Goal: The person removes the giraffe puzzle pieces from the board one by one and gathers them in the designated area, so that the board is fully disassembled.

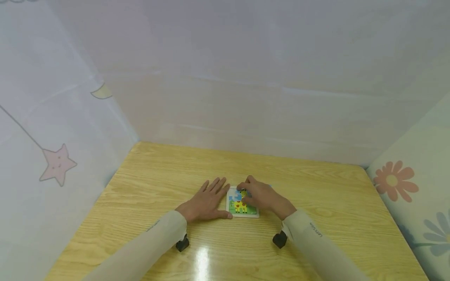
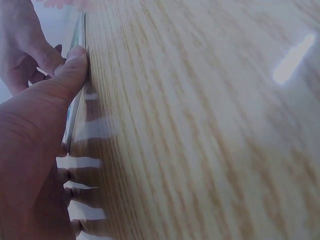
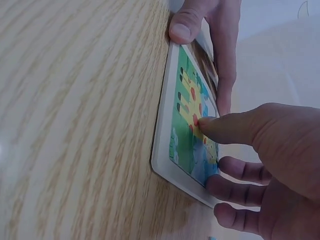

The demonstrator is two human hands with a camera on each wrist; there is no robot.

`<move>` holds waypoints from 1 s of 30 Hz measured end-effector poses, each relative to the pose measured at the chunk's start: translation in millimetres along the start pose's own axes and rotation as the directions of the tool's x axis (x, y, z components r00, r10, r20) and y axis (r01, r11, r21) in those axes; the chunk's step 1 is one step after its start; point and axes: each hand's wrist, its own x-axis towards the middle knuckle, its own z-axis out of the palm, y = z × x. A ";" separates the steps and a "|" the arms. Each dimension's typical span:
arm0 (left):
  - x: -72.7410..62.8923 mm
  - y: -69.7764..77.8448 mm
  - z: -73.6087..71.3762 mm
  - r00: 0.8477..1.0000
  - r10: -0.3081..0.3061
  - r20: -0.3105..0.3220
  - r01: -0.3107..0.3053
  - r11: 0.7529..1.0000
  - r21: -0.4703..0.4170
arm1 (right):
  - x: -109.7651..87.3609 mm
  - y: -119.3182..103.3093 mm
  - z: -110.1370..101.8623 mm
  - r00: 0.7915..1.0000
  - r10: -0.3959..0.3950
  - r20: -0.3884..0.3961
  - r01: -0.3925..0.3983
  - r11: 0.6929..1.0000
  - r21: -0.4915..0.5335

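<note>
A small jigsaw puzzle [image 1: 240, 210] with a giraffe picture and a pale frame lies on the wooden table. Its upper left part shows a jagged whitish patch. My left hand [image 1: 207, 203] is spread flat on the table along the puzzle's left side, thumb on the near left corner of the frame. Over the upper part bends my right hand [image 1: 261, 194]. In the right wrist view its thumb [image 3: 230, 127] touches the giraffe's body and its curved fingers [image 3: 235, 192] reach the far edge, gripping the giraffe-head puzzle piece [image 3: 211, 151] between them.
Just beyond the right hand, a small blue bit [image 1: 270, 185] shows on the wooden table [image 1: 316, 187]. Pale printed cloth [image 1: 246, 97] surrounds the table at the back and sides. Light glares off the tabletop near the front.
</note>
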 end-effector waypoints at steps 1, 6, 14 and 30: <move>-0.1 0.0 0.3 1.000 0.001 -0.003 -0.001 1.000 -0.005 | 0.1 0.2 0.3 1.000 -0.004 -0.001 0.004 1.000 -0.001; -1.1 -0.3 0.7 1.000 0.008 -0.011 -0.009 0.999 -0.045 | 2.6 1.3 0.9 1.000 -0.030 0.007 0.030 0.999 0.016; -0.8 0.3 0.3 1.000 0.013 -0.017 -0.014 0.999 -0.035 | 11.8 -2.0 -6.2 0.997 0.008 0.081 -0.019 0.991 0.134; -0.6 0.9 -2.5 1.000 0.010 -0.002 -0.010 0.999 -0.031 | 14.3 1.1 0.0 1.000 0.023 0.011 -0.025 0.978 0.206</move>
